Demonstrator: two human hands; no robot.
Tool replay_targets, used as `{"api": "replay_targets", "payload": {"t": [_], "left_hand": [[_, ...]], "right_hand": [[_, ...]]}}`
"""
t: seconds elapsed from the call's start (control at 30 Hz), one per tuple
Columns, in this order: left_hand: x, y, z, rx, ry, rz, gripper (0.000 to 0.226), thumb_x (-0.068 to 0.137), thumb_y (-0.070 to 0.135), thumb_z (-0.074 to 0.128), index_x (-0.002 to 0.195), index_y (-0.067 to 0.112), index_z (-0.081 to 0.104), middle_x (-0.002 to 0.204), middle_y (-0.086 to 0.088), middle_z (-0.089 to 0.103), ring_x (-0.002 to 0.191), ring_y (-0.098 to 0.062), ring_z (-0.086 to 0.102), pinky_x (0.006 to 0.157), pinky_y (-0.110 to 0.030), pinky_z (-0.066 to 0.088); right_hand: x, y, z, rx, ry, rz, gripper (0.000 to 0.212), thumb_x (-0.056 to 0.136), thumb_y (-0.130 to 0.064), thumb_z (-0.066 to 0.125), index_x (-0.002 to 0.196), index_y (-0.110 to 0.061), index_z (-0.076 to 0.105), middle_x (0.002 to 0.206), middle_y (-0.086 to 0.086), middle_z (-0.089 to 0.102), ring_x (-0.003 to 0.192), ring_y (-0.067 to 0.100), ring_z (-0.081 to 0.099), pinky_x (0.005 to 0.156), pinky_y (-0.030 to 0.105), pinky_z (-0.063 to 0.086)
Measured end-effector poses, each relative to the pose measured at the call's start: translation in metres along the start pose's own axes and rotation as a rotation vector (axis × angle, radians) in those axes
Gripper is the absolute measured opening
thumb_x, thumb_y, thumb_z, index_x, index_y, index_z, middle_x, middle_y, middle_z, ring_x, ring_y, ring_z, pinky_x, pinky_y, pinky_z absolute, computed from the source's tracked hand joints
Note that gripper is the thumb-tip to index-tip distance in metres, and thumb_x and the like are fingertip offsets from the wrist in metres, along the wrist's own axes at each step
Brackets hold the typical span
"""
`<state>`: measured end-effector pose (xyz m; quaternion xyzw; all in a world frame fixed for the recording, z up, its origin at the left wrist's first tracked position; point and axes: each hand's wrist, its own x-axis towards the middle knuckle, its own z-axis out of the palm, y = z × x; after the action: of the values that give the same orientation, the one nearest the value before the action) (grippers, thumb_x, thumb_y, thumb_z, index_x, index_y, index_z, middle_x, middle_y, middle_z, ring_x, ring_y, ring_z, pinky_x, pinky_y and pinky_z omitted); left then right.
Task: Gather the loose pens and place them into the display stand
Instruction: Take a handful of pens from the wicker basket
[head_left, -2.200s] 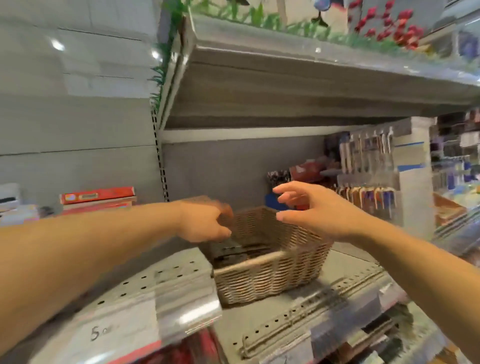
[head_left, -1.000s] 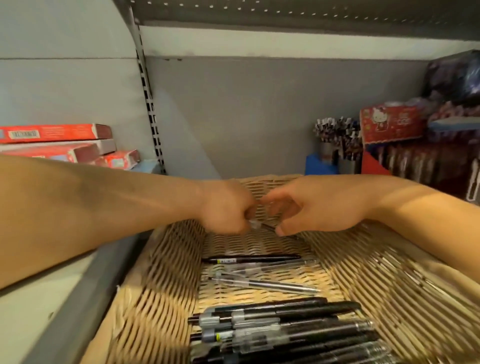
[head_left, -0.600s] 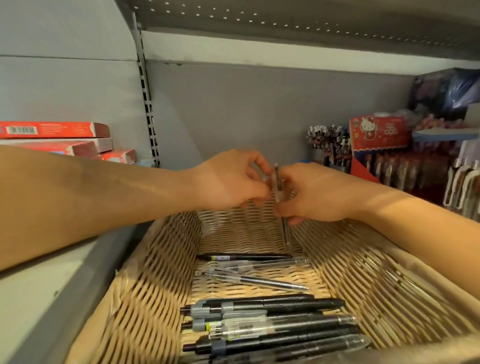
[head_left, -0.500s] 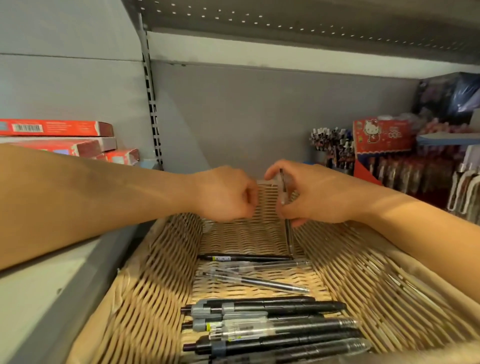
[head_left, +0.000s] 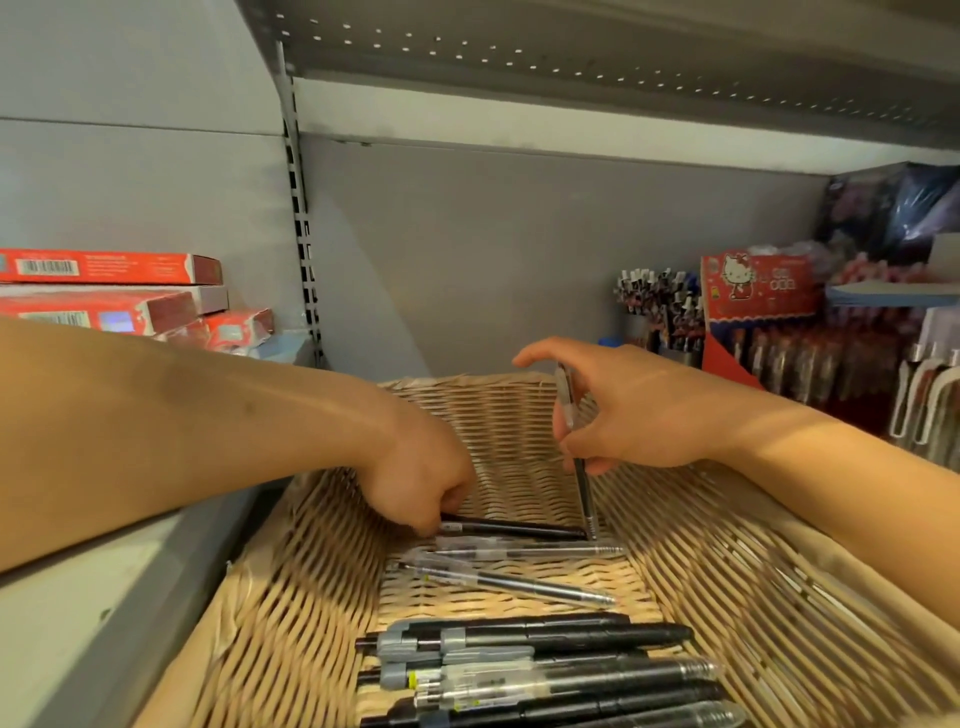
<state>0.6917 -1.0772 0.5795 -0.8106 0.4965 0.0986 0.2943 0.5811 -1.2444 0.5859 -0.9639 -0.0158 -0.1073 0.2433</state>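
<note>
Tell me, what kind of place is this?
Most likely a stationery shop aisle: a wicker basket of pens on a metal shelf, cups of pens further along, and a red cartoon-cat display box of packaged goods.

My left hand (head_left: 421, 475) hides the black pen's (head_left: 511, 528) end; the picture's bottom edge cuts the wicker basket's (head_left: 291, 597) near rim.
</note>
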Motion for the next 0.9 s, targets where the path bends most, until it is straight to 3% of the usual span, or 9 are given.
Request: {"api": "replay_targets", "payload": {"t": [0.13,0.23,0.33,0.4,0.47,0.57,0.7,0.8,0.9], "left_hand": [[-0.002,-0.002,-0.005,-0.223,0.319,-0.030,0.025,0.094,0.038,0.058,0.111,0.023,0.069,0.094,0.009,0.068,0.091,-0.014,0.060,0.080,-0.027,0.047],[0.000,-0.005,-0.010,-0.418,0.515,-0.041,0.021,0.089,0.043,0.065,0.102,0.028,0.072,0.064,0.021,0.059,0.065,0.003,0.056,0.064,-0.018,0.044],[0.003,-0.006,-0.015,-0.555,0.662,-0.039,0.009,0.086,0.041,0.069,0.090,0.035,0.072,0.065,0.023,0.061,0.064,0.006,0.057,0.057,-0.014,0.039],[0.003,-0.007,-0.016,-0.671,0.733,-0.028,0.002,0.084,0.037,0.072,0.083,0.036,0.070,0.074,0.018,0.067,0.071,0.001,0.061,0.063,-0.019,0.044],[0.002,-0.008,-0.017,-0.772,0.772,0.004,0.004,0.082,0.031,0.075,0.082,0.033,0.071,0.077,0.014,0.070,0.070,-0.001,0.062,0.067,-0.021,0.048],[-0.001,-0.007,-0.018,-0.876,0.838,0.053,0.016,0.079,0.025,0.079,0.087,0.027,0.066,0.076,0.010,0.070,0.066,-0.005,0.061,0.068,-0.024,0.048],[-0.003,-0.003,-0.018,-1.104,0.813,0.202,0.024,0.080,0.016,0.081,0.087,0.017,0.058,0.064,0.008,0.069,0.055,-0.004,0.062,0.057,-0.022,0.049],[-0.004,-0.002,-0.019,-1.188,0.733,0.249,0.018,0.084,0.014,0.078,0.086,0.013,0.060,0.068,0.000,0.072,0.060,-0.007,0.066,0.056,-0.020,0.052],[-0.005,-0.002,-0.014,-0.759,0.488,0.148,0.013,0.088,0.026,0.072,0.095,0.015,0.071,0.086,-0.003,0.075,0.074,-0.012,0.067,0.071,-0.026,0.054]], "right_hand": [[0.002,0.003,0.003,0.006,-0.029,-0.014,0.103,0.085,0.000,0.075,0.155,-0.052,0.019,0.093,-0.007,0.072,0.072,0.008,0.074,0.063,0.024,0.061],[0.002,0.004,0.004,0.048,-0.043,0.011,0.111,0.086,-0.002,0.075,0.157,-0.050,0.004,0.092,-0.009,0.075,0.077,0.012,0.076,0.066,0.028,0.063],[0.000,0.001,0.002,0.003,-0.028,0.019,0.083,0.087,-0.009,0.076,0.153,-0.037,0.033,0.102,-0.009,0.073,0.079,0.011,0.076,0.068,0.030,0.064],[-0.001,-0.002,0.000,-0.032,-0.023,0.011,0.047,0.087,-0.012,0.076,0.129,-0.025,0.058,0.104,-0.005,0.071,0.079,0.014,0.076,0.068,0.036,0.064],[-0.002,-0.003,0.000,-0.069,-0.010,0.011,0.030,0.087,-0.015,0.078,0.110,-0.023,0.061,0.099,-0.003,0.069,0.073,0.012,0.076,0.066,0.037,0.064],[-0.001,-0.006,0.001,-0.052,-0.024,0.013,0.029,0.088,-0.020,0.078,0.110,-0.027,0.061,0.101,-0.001,0.067,0.070,0.011,0.075,0.067,0.035,0.064],[-0.001,-0.006,0.001,-0.066,-0.042,0.034,0.023,0.089,-0.033,0.077,0.107,-0.025,0.066,0.099,0.001,0.070,0.069,0.012,0.075,0.063,0.030,0.063],[0.001,-0.004,0.000,-0.076,-0.032,0.047,0.017,0.091,-0.034,0.073,0.101,-0.022,0.068,0.096,0.003,0.072,0.070,0.013,0.075,0.059,0.025,0.061],[0.002,-0.004,0.001,-0.098,-0.048,0.037,0.010,0.094,-0.032,0.069,0.103,-0.028,0.069,0.093,-0.002,0.073,0.072,0.013,0.074,0.062,0.030,0.063]]}}
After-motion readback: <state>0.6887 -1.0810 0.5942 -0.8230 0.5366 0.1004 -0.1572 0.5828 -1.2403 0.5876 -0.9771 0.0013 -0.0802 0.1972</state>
